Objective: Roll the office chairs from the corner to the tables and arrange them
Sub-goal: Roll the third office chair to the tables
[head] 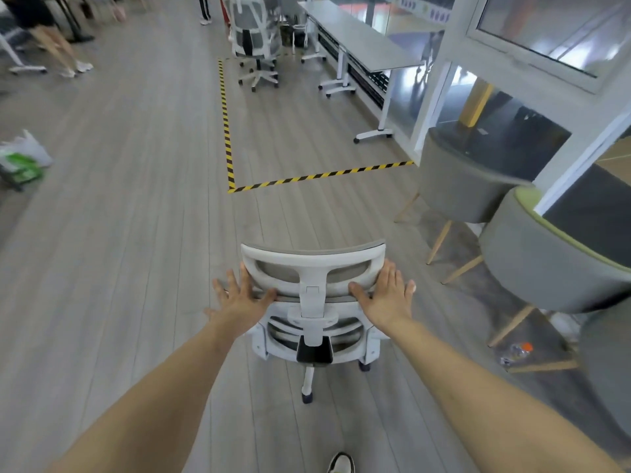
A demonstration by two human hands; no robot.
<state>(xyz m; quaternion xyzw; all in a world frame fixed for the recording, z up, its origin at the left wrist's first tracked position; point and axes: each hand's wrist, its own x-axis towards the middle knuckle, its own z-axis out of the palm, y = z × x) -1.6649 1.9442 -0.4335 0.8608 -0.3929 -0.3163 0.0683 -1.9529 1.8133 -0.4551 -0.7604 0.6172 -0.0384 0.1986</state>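
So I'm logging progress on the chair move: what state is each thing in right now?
White mesh office chair: upright on its castors, short of the tape.
Left hand: fingers straight, on the headrest.
Right hand: fingers straight, on the headrest.
Second white office chair: parked by the long grey table.
Clear plastic bottle: lying on the floor.

Open office space: grey plank floor (136, 233), white mesh office chairs (252, 39) on casters, long wheeled tables (358, 39) along glass partitions (532, 29), hazard tape (225, 124) marked a floor zone, grey lounge chairs (457, 186) stood nearby.
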